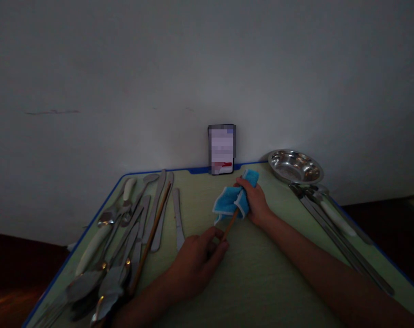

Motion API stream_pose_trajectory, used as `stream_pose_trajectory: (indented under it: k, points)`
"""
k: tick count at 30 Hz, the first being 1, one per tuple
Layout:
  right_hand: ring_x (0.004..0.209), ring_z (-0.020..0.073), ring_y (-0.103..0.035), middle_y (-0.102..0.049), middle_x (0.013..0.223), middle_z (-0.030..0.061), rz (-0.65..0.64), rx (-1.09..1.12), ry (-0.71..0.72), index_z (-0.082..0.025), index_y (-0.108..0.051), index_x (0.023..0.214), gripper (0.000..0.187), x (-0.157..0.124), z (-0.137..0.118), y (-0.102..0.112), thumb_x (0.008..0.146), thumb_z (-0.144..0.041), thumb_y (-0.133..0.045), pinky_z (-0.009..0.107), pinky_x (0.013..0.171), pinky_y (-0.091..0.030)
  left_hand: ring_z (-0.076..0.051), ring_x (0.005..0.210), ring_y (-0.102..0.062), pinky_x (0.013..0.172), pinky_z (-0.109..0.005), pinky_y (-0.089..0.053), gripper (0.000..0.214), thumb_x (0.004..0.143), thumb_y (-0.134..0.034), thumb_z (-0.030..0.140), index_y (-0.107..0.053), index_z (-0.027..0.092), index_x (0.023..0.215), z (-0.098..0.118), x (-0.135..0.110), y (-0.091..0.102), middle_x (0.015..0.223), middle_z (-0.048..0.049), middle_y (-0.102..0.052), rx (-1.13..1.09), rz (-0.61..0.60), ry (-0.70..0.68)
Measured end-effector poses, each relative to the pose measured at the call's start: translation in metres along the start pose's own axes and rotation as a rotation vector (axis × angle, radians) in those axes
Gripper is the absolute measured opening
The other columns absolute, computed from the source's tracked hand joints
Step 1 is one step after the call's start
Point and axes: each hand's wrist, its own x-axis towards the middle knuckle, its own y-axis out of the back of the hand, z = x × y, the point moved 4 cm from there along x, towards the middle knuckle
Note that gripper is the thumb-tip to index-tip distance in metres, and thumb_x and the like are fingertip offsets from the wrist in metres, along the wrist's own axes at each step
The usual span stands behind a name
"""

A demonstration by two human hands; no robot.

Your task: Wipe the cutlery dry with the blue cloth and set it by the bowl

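Observation:
Pinched in my left hand is the near end of a thin brown wooden stick, which looks like a chopstick. My right hand is closed around a blue cloth with white edging, wrapped over the far part of the chopstick. The stick's far end is hidden inside the cloth and my fingers. Both hands are above the middle of the pale green table. Left of my left hand lies a table knife, apart from it.
Knives, spoons and forks lie heaped on the left, with another wooden chopstick among them. A steel bowl stands at the back right, above more cutlery. A phone leans against the wall.

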Motion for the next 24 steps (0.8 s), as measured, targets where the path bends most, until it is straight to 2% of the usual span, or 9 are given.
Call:
stream_pose_trajectory:
  k: [9,13,17,24]
  points:
    - [0.052,0.0119,-0.053,-0.061,0.063,-0.0010,-0.137,-0.037,0.024,-0.019,-0.058,0.078,0.041,-0.004,0.005,-0.005,0.068,-0.058,-0.053,0.024,0.050,-0.043,-0.010,0.047,-0.044,0.044,-0.021,-0.028,0.024,0.090,-0.032,0.037,-0.046,0.017,0.090,0.000,-0.001,-0.001,0.055,0.0055,-0.046,-0.059,-0.005,0.005]
    - [0.050,0.0130,-0.055,-0.061,0.059,-0.0008,-0.018,0.082,-0.026,-0.020,-0.057,0.075,0.044,0.004,-0.001,0.001,0.067,-0.063,-0.050,0.025,0.050,-0.043,-0.010,0.048,-0.044,0.046,-0.022,-0.028,0.026,0.091,-0.030,0.037,-0.046,0.018,0.090,0.004,-0.006,-0.005,0.055,0.0057,-0.046,-0.036,-0.036,-0.002]
    - [0.052,0.0138,-0.056,-0.061,0.056,-0.0015,0.102,0.142,-0.015,-0.020,-0.057,0.071,0.040,0.013,-0.009,0.011,0.067,-0.059,-0.053,0.027,0.053,-0.045,-0.010,0.050,-0.044,0.049,-0.022,-0.030,0.025,0.090,-0.032,0.037,-0.048,0.018,0.089,0.005,-0.007,-0.004,0.055,0.0059,-0.045,-0.029,-0.033,-0.007]
    - [0.058,0.0148,-0.057,-0.062,0.061,-0.0013,0.050,0.239,-0.069,-0.021,-0.060,0.071,0.041,0.017,-0.009,0.014,0.071,-0.060,-0.047,0.029,0.058,-0.047,-0.009,0.047,-0.038,0.042,-0.019,-0.026,0.028,0.088,-0.034,0.042,-0.048,0.017,0.087,-0.001,-0.003,0.001,0.053,0.0073,-0.039,-0.199,-0.017,0.041]
